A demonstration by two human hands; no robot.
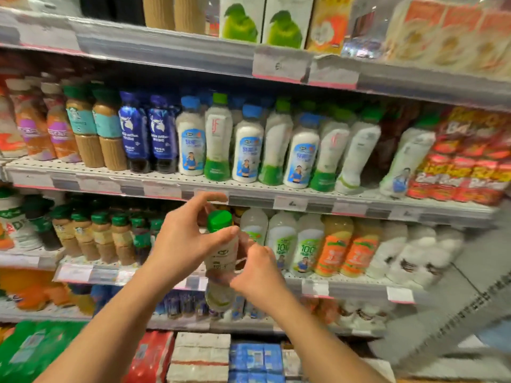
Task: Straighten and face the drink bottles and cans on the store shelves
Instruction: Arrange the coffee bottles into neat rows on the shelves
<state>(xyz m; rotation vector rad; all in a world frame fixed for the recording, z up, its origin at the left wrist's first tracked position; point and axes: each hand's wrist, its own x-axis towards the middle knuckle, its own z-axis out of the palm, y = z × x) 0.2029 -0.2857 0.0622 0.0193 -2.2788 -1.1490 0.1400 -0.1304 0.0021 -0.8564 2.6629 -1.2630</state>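
A white bottle with a green cap is held upright in front of the third shelf. My left hand pinches its neck just under the cap, thumb across the front. My right hand grips its body lower down from the right. Behind it stand rows of bottles on the third shelf: coffee bottles with green caps to the left, white and orange bottles to the right. The shelf above carries white bottles with blue and green caps, several leaning right.
Blue bottles and brown coffee bottles fill the left of the second shelf; red packs sit at its right end. Cartons line the top shelf. Boxed packs are stacked at the bottom.
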